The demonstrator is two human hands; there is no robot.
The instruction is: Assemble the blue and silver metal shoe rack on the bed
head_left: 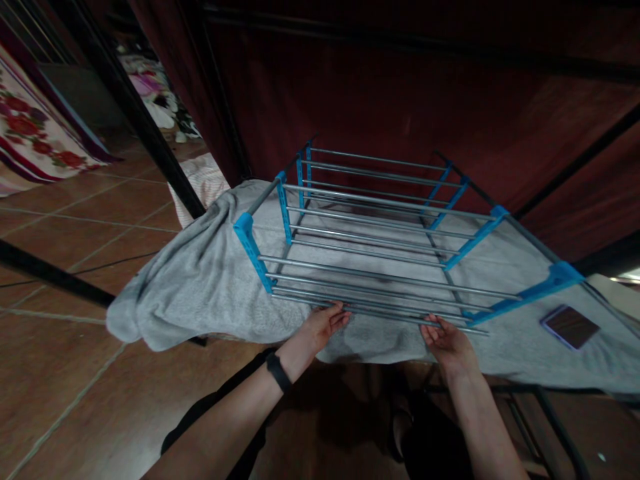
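A rack of grey metal rods joined by blue plastic side pieces stands on a grey cloth. My left hand reaches under the nearest bottom rods, with its fingers curled against them. My right hand touches the same near rods further right, fingertips bent onto a rod. A black band circles my left wrist.
A phone with a purple edge lies on the cloth at the right. Dark red fabric and black frame bars rise behind. A tiled floor spreads to the left, with a flowered cloth at the far left.
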